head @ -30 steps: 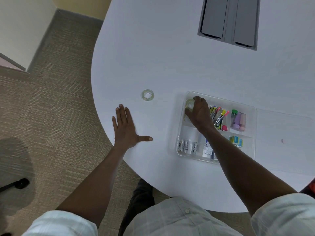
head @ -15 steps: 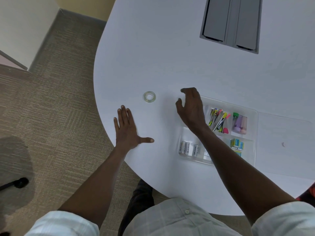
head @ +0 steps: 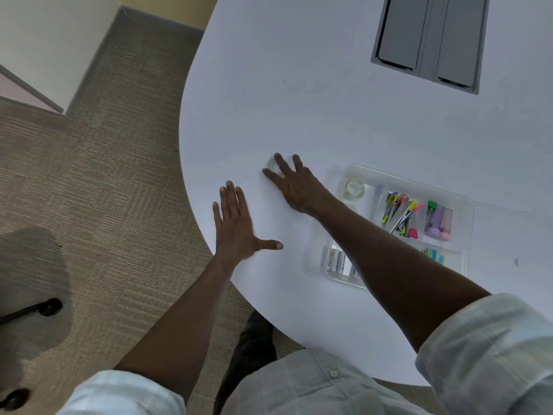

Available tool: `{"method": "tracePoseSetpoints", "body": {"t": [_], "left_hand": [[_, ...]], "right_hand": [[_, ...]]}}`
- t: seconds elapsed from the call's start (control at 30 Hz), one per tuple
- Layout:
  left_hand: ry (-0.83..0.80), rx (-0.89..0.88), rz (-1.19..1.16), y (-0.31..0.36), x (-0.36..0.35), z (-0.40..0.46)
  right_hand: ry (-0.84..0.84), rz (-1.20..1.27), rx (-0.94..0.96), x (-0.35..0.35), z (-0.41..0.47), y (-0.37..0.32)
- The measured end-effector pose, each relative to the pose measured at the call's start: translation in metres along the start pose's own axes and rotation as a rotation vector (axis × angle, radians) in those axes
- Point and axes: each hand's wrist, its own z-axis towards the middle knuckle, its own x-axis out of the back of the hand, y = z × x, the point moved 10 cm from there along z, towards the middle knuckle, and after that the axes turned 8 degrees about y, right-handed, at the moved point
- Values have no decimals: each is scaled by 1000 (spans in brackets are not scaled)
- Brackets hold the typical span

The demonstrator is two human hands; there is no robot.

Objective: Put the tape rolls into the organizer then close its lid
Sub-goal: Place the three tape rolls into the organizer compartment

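A clear plastic organizer point(head: 466, 202) lies on the white table, its lid point(head: 508, 235) open flat to the right. One clear tape roll point(head: 354, 188) sits in the organizer's far left compartment. A second tape roll point(head: 271, 165) lies on the table left of the organizer, and the spread fingers of my right hand point(head: 294, 184) rest on it, covering most of it. The fingers have not closed round the roll. My left hand point(head: 238, 226) lies flat on the table near the edge, fingers apart, holding nothing.
The organizer also holds batteries point(head: 336, 260), coloured pens point(head: 401, 214) and small containers point(head: 438, 220). A grey cable hatch point(head: 428, 40) is set into the table at the far side. The table's curved edge point(head: 191, 187) runs just left of my left hand, above carpet.
My right hand left the first tape roll in the organizer, moved left across the table and now has its fingers on the second roll. My left hand stayed put.
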Motion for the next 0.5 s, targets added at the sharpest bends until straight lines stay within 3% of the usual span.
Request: {"method": "tracePoseSetpoints", "body": {"t": [0.5], "left_hand": [[-18,8,4,-1,-1,0]], "right_hand": [[272,243,-146,32,-26,3]]}}
